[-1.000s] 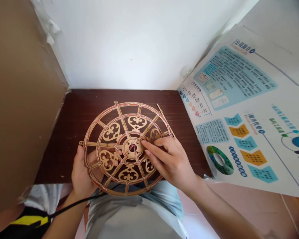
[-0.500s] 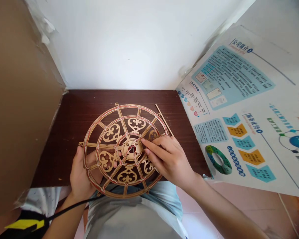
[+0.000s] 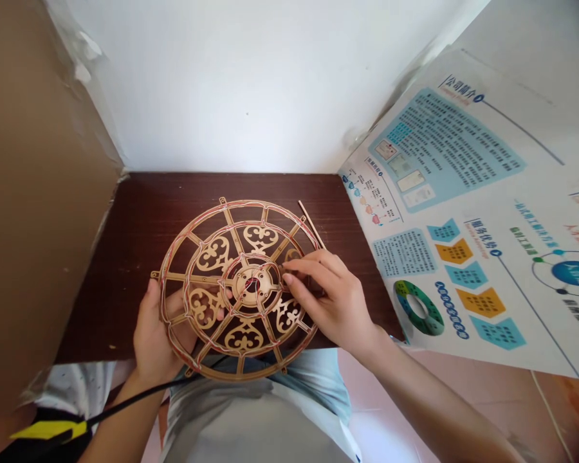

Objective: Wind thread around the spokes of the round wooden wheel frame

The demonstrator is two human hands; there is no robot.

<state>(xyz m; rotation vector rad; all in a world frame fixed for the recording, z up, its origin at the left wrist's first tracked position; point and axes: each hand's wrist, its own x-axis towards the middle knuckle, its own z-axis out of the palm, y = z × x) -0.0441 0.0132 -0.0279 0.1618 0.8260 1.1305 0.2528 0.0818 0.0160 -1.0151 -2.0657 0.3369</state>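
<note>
**L hand (image 3: 161,334) under laser-cut wooden wheel (image 3: 244,337), R hand (image 3: 330,302) on top**

L hand is closed on the wheel's left side: fingers behind the frame, thumb up by the outer rim, taking the weight. R hand is relaxed and not clenched, fingers spread flat, fingertips (image 3: 287,278) at the inner ring, right of the central hub (image 3: 251,284). No firm R grip visible.

Wheel sits in front of the person, over the near edge of the dark wood tabletop (image 3: 125,257); can't tell if it touches the top. Thin red-and-white strands (image 3: 176,254) run along the rims and spokes, w/ heart-shaped fretwork inside the ring.

Technique: L palm beneath gives solid support, so R fingers stay free. Best to keep R pressure light & on the fingertips, close to where L supports, since spokes look thin. Keep strands clear of the fingers.

Further out: loose wooden strip (image 3: 311,224) on the table, just beside the wheel's upper right. Cardboard panel (image 3: 43,193) at left, white wall (image 3: 231,83) behind, printed poster (image 3: 444,128) w/ Chinese text at right. Black cable (image 3: 135,399) crosses the L forearm, leading to a yellow-and-black object (image 3: 48,431) at lower left.
</note>
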